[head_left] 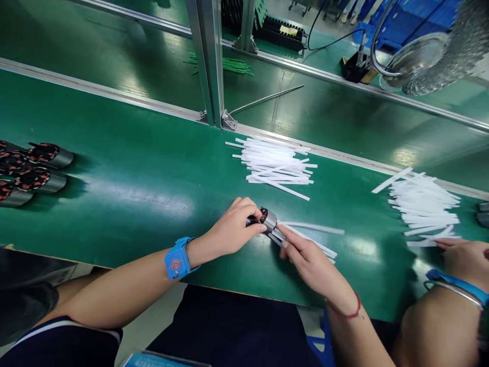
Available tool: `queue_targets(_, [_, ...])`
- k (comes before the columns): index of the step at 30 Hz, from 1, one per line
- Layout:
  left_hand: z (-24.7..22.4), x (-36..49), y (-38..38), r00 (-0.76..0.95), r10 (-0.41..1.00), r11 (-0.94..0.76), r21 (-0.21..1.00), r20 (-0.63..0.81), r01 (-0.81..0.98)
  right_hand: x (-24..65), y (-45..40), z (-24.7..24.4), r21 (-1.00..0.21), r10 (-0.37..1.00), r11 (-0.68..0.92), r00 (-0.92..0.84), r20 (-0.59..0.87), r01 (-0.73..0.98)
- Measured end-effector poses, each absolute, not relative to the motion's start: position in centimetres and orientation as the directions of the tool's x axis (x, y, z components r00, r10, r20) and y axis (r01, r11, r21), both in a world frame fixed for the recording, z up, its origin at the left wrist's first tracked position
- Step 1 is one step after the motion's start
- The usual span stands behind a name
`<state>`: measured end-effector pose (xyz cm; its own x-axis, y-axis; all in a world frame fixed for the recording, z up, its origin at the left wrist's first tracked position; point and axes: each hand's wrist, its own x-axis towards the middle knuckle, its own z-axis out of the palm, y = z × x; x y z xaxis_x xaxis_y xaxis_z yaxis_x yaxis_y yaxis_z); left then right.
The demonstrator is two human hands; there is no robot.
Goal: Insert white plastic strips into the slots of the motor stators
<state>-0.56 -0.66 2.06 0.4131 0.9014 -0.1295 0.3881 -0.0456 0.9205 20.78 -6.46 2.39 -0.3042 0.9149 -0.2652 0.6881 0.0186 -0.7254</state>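
In the middle of the green bench, a small metal motor stator is held by my left hand, thumb and fingers closed around its left side. Several white strips stick out of the stator's right side and fan toward the right. My right hand pinches the strips close to the stator, with the index finger touching its edge. Beyond my hands lies a loose pile of white paper-like strips. The slots inside the stator are too small to make out.
Several finished-looking stators with dark and copper-coloured windings stand at the left. A co-worker's hand touches a second strip pile at the right. A metal post and rail border the bench; green sticks and a thin rod lie behind.
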Motion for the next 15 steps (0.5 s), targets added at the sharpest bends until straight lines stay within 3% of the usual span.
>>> queue_targets(2, [1.8,-0.7,-0.3,0.330,0.924,0.121,0.967,-0.192,0.225,20.3,-7.7,2.9,-0.642,0.986,0.162,-0.153,0.069,0.750])
queue_targets(4, [1.7,-0.8,0.1,0.288,0.918,0.289,0.957,-0.274,-0.010,19.6,-8.9,3.1,-0.596,0.930,0.294,-0.081,0.358,0.747])
queue_targets(5, [1.7,-0.8,0.2,0.297,0.906,0.350,0.929,-0.303,-0.119,19.2,-9.2,3.0,-0.617,0.920,0.326,-0.088,0.383,0.716])
queue_targets(7, [1.9,-0.7,0.1,0.377,0.865,0.442,0.859,-0.332,-0.258,18.1,-9.2,2.5,-0.727,0.957,0.285,-0.145,0.251,0.625])
queue_targets(9, [2.1,-0.4,-0.4,0.525,0.782,0.526,0.808,-0.337,-0.265,17.3,-8.4,1.9,-0.821,0.986,0.148,-0.151,0.077,0.552])
queue_targets(11, [2.2,-0.2,-0.9,0.663,0.672,0.565,0.807,-0.329,-0.171,17.2,-7.3,1.3,-0.853,0.994,0.080,-0.103,0.031,0.516])
queue_targets(13, [2.4,-0.2,-1.1,0.691,0.635,0.519,0.854,-0.345,-0.051,18.2,-6.4,0.7,-0.806,0.997,0.082,-0.040,0.072,0.586])
queue_targets(15, [2.6,-0.5,-0.9,0.609,0.698,0.427,0.902,-0.376,0.067,20.6,-5.8,0.3,-0.673,0.987,0.081,0.033,0.154,0.735])
